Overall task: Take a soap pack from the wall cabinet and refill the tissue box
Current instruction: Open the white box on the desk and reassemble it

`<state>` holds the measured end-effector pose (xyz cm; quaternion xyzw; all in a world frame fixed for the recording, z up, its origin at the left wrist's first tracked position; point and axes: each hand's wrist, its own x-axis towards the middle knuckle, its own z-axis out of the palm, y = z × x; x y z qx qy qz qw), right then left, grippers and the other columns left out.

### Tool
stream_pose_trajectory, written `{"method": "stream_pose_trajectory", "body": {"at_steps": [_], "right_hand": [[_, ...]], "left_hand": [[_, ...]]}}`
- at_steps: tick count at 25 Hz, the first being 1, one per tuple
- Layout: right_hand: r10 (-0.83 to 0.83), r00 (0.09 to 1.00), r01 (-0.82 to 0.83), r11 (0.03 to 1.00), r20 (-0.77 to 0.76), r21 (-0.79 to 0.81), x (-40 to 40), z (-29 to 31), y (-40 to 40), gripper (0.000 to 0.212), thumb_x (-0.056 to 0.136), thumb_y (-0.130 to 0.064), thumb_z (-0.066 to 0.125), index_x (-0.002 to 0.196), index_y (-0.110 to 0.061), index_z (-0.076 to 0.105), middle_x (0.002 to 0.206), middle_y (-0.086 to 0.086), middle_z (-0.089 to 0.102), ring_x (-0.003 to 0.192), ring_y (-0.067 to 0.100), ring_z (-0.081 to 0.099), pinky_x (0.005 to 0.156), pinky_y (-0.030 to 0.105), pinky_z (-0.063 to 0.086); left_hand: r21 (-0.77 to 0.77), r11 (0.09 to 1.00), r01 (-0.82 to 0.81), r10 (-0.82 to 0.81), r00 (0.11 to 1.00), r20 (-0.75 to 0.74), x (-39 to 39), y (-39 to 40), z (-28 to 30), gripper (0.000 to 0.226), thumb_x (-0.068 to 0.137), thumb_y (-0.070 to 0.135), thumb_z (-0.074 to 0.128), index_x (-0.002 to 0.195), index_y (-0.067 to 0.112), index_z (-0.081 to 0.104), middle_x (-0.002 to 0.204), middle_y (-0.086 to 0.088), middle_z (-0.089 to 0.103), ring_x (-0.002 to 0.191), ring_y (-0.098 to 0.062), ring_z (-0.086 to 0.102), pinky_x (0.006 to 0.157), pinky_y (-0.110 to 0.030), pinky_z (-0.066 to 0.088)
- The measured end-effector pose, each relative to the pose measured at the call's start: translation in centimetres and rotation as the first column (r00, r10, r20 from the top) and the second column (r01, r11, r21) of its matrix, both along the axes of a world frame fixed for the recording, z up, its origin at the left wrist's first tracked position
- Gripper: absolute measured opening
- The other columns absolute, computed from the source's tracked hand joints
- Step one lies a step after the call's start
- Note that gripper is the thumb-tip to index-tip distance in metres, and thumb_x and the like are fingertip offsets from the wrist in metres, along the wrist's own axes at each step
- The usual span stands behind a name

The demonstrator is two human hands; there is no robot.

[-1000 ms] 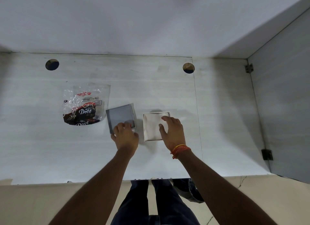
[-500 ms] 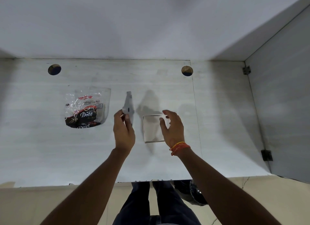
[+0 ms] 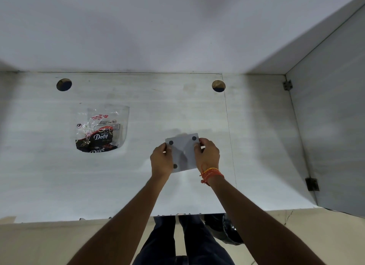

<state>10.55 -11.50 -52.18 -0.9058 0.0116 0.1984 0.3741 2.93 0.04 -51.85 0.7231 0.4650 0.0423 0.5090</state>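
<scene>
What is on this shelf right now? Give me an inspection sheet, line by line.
Surface: pale wood-grain cabinet shelf with two round holes near the back.
Job's things: square grey panel with dark round feet, held flat over the spot where the box sits; box itself hidden. Clear plastic Dove soap pack lies apart to the left, crumpled.
Clutter: nothing seen.
Grippers: left hand and right hand grip the panel's opposite edges.
Cables: nothing seen.
Surroundings: white back wall, open cabinet door with hinges on the right, beige floor below.

The soap pack (image 3: 101,129) is glossy, crinkled clear plastic; the grey panel (image 3: 183,152) looks smooth and matt; the counter (image 3: 138,110) is pale, matt laminate
</scene>
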Motion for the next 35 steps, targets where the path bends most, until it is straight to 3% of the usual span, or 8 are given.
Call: {"method": "stream_pose_trajectory", "body": {"at_steps": [4,10,14,19,23,27,32,35], "right_hand": [[-0.010,0.999,0.008,0.999,-0.047,-0.045,0.1,-0.4,-0.2,0.031,0.095,-0.034,0.056,0.112,-0.011,0.068,0.112,0.007,0.069,0.097,0.026,0.067,0.089,0.043,0.057],[0.044,0.998,-0.047,0.993,-0.036,-0.108,1.0,-0.4,0.3,0.029,0.095,-0.031,0.056,0.108,-0.008,0.069,0.107,0.009,0.070,0.090,0.027,0.068,0.085,0.043,0.058],[0.083,0.996,-0.087,0.984,-0.034,-0.155,1.1,-0.5,-0.1,0.029,0.097,-0.028,0.053,0.107,-0.007,0.069,0.108,0.011,0.068,0.093,0.028,0.066,0.088,0.036,0.055],[0.118,0.993,-0.121,0.968,-0.029,-0.219,1.2,-0.2,0.2,0.029,0.098,-0.029,0.051,0.109,-0.007,0.068,0.110,0.011,0.067,0.097,0.026,0.064,0.088,0.032,0.050],[0.036,0.999,-0.042,0.986,-0.037,-0.160,0.8,-0.4,0.0,0.033,0.095,-0.035,0.058,0.115,-0.011,0.066,0.119,0.009,0.060,0.100,0.028,0.065,0.090,0.038,0.056],[-0.029,0.989,0.010,0.991,-0.147,-0.130,0.6,-0.4,-0.5,0.035,0.094,-0.040,0.058,0.110,-0.010,0.064,0.099,0.003,0.069,0.065,0.014,0.064,0.064,0.023,0.053],[-0.115,0.934,0.101,0.993,-0.338,-0.058,0.0,0.2,-0.4,0.023,0.096,-0.045,0.052,0.104,-0.025,0.059,0.082,0.002,0.060,0.068,0.026,0.065,0.070,0.046,0.062],[0.000,0.987,0.020,0.992,-0.159,0.122,0.1,0.3,-1.1,0.027,0.100,-0.030,0.050,0.116,-0.015,0.064,0.104,0.003,0.065,0.091,0.023,0.063,0.086,0.030,0.057]], "left_hand": [[0.174,0.983,0.057,-0.051,0.998,-0.044,0.1,0.4,-0.1,0.034,0.098,0.030,0.052,0.081,0.006,0.070,0.074,-0.001,0.063,0.061,-0.016,0.056,0.047,-0.015,0.040],[0.165,0.985,0.041,-0.022,0.993,-0.114,0.7,0.8,0.0,0.034,0.097,0.033,0.053,0.085,0.009,0.072,0.084,-0.003,0.065,0.050,-0.009,0.055,0.042,-0.010,0.036],[0.186,0.976,0.113,-0.084,0.984,-0.158,0.4,0.6,0.0,0.029,0.097,0.023,0.051,0.087,0.004,0.070,0.088,-0.006,0.066,0.067,-0.017,0.058,0.053,-0.015,0.037],[0.225,0.970,0.096,-0.046,0.975,-0.220,0.5,0.4,0.4,0.025,0.093,0.012,0.051,0.072,0.003,0.059,0.062,0.002,0.048,0.052,-0.013,0.042,0.038,-0.015,0.031],[0.206,0.972,0.111,-0.077,0.983,-0.164,0.0,0.5,-0.1,0.020,0.095,0.015,0.053,0.092,0.005,0.070,0.084,-0.008,0.068,0.073,-0.024,0.060,0.058,-0.022,0.040],[0.189,0.971,0.144,-0.112,0.979,-0.170,-1.2,0.1,-1.2,0.027,0.101,0.024,0.046,0.097,0.012,0.070,0.088,-0.008,0.069,0.086,-0.029,0.067,0.065,-0.027,0.044],[-0.158,0.987,-0.001,-0.057,0.929,-0.366,-0.6,-0.8,-1.6,0.060,0.097,0.060,0.030,0.088,0.010,0.062,0.085,-0.012,0.068,0.077,-0.035,0.070,0.067,-0.043,0.061],[-0.568,0.763,-0.308,0.145,0.938,-0.313,0.7,1.2,-0.5,0.087,0.085,0.078,0.030,0.110,0.001,0.062,0.101,-0.017,0.069,0.089,-0.036,0.069,0.071,-0.045,0.059]]}}
